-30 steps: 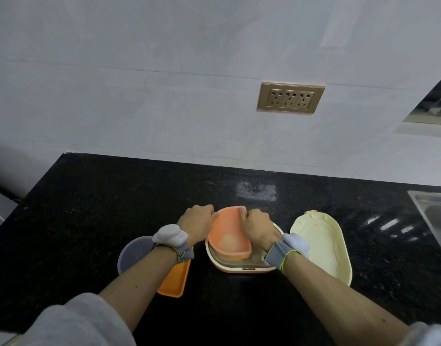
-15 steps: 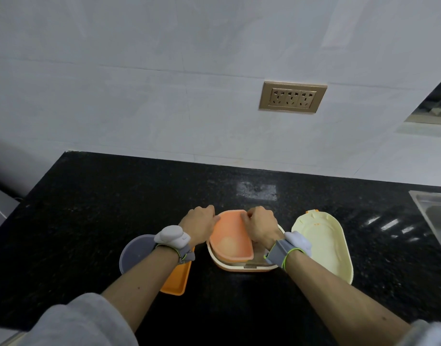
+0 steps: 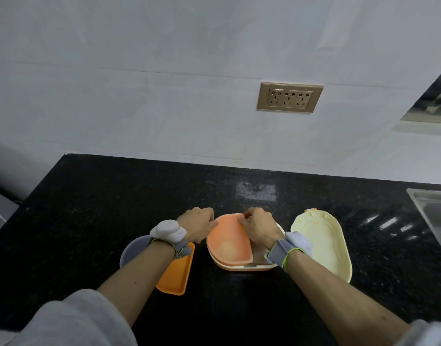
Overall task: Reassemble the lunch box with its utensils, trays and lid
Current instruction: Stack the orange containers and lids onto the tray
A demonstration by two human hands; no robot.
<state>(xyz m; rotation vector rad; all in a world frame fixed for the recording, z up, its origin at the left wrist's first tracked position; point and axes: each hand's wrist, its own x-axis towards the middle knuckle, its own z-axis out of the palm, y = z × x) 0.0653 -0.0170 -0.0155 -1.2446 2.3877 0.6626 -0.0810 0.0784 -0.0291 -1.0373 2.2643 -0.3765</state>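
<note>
what changed: the orange tray (image 3: 229, 242) has come down from a steep tilt a second ago to sitting almost level in the lunch box base (image 3: 242, 267). looks pretty much seated on the left side of the base now.
left grip: left hand (image 3: 197, 227) is curled, fingertips pinching the tray's left rim near the far corner.
right grip: right hand (image 3: 259, 227) is curled over the tray's right edge, fingers hooked on it. can't see the fingertips well, but it's holding, not resting flat.
vs earlier frame: both hands have stayed on the same edges the whole time, only the tray's angle dropped. nothing else on the tabletop (image 3: 114, 196) moved.
where stuff is: base sits in the middle, close to me. cream lid (image 3: 324, 245) lies just right of it, inside up. a second orange tray (image 3: 175, 273) and a grey round lid (image 3: 133, 249) sit left, partly under my left arm.
task meaning: my guess is one tray's basically in, the second tray and lid are left. can't spot any utensils.
</note>
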